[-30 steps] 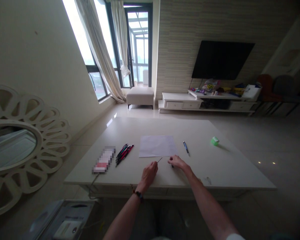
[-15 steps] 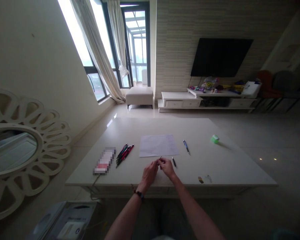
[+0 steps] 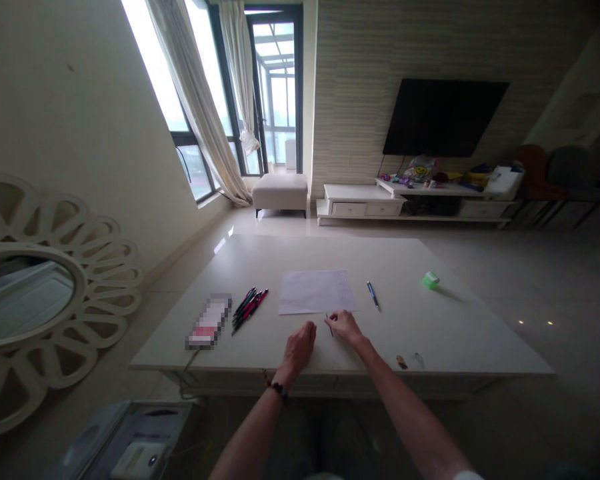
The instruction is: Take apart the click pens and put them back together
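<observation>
My right hand (image 3: pixel 345 325) pinches a thin dark stick (image 3: pixel 329 325) just below the near edge of a white sheet of paper (image 3: pixel 316 291). What kind of stick it is cannot be made out. To its left, my left hand (image 3: pixel 299 347) is closed near the table's front, fingers curled in; anything inside them is hidden. A dark beaded bracelet (image 3: pixel 280 390) circles the left wrist. Beyond my right hand a blue pen (image 3: pixel 373 295) lies beside the paper. Several pens (image 3: pixel 250 309) in dark, red and green lie bunched left of the sheet.
The white table (image 3: pixel 455 333) holds a phone-like device (image 3: pixel 209 323) with blurred screen at left, a green-and-white small container (image 3: pixel 431 280) at right, and a small brown-gold item (image 3: pixel 401 362) near the front edge. A cable (image 3: pixel 193 361) hangs over the edge.
My hands have come apart: the right moved to the right with the thin dark stick, while the left stayed in place. The short dark pen piece seen earlier is now hidden at my right hand.
</observation>
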Demonstrator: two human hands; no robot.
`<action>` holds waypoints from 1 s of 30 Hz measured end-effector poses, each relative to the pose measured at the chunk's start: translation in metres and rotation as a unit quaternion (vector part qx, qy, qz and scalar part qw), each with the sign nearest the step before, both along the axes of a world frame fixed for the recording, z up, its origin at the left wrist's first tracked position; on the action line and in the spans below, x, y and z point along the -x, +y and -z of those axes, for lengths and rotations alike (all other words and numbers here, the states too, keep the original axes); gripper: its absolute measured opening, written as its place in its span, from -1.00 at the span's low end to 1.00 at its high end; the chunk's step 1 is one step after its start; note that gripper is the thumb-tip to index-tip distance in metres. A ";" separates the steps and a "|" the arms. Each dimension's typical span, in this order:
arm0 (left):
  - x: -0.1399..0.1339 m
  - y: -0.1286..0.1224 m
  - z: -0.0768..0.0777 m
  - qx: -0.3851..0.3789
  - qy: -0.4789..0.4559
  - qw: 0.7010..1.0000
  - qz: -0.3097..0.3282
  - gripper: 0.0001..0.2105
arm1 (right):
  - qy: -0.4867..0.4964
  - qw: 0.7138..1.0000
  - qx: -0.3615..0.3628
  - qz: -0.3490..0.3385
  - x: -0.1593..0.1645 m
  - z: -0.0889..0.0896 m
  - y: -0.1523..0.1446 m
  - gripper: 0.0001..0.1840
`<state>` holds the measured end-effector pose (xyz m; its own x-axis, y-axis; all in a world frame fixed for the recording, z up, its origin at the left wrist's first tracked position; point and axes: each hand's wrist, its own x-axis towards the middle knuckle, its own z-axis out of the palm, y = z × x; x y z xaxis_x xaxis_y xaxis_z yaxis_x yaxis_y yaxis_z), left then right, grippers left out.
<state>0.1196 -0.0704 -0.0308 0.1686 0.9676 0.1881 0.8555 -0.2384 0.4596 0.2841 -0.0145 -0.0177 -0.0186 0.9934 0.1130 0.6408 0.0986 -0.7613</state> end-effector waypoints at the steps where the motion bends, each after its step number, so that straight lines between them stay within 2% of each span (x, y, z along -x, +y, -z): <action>1: 0.000 0.000 0.000 0.001 0.000 1.000 0.000 -0.74 | -0.003 1.000 -0.002 0.010 -0.004 0.002 -0.003 -0.82; 5: 0.001 0.000 0.001 -0.020 -0.021 1.000 -0.005 -0.74 | -0.005 0.991 -0.046 0.126 -0.043 0.017 -0.020 -0.62; 7: 0.002 0.002 0.002 -0.027 -0.040 0.998 -0.030 -0.75 | -0.011 0.980 -0.057 0.189 -0.065 0.028 -0.030 -0.57; 9: 0.002 0.007 0.002 -0.023 -0.065 0.996 -0.065 -0.74 | -0.020 0.973 -0.054 0.224 -0.079 0.037 -0.038 -0.57; 12: -0.001 0.018 0.002 -0.005 -0.090 0.991 -0.094 -0.73 | -0.051 0.970 -0.035 0.237 -0.082 0.041 -0.041 -0.61; 16: -0.014 0.036 0.000 0.007 -0.087 0.992 -0.089 -0.72 | -0.103 0.967 -0.004 0.233 -0.074 0.036 -0.035 -0.66; 21: -0.021 0.045 -0.007 0.019 -0.080 0.992 -0.097 -0.68 | -0.080 0.966 -0.009 0.244 -0.076 0.034 -0.033 -0.66; 25: 0.013 0.030 -0.013 0.022 -0.040 0.991 -0.128 -0.68 | -0.049 0.967 -0.019 0.249 -0.080 0.034 -0.034 -0.63; 30: 0.095 -0.011 -0.006 -0.024 0.063 0.980 -0.189 -0.73 | -0.024 0.968 -0.028 0.249 -0.082 0.038 -0.033 -0.59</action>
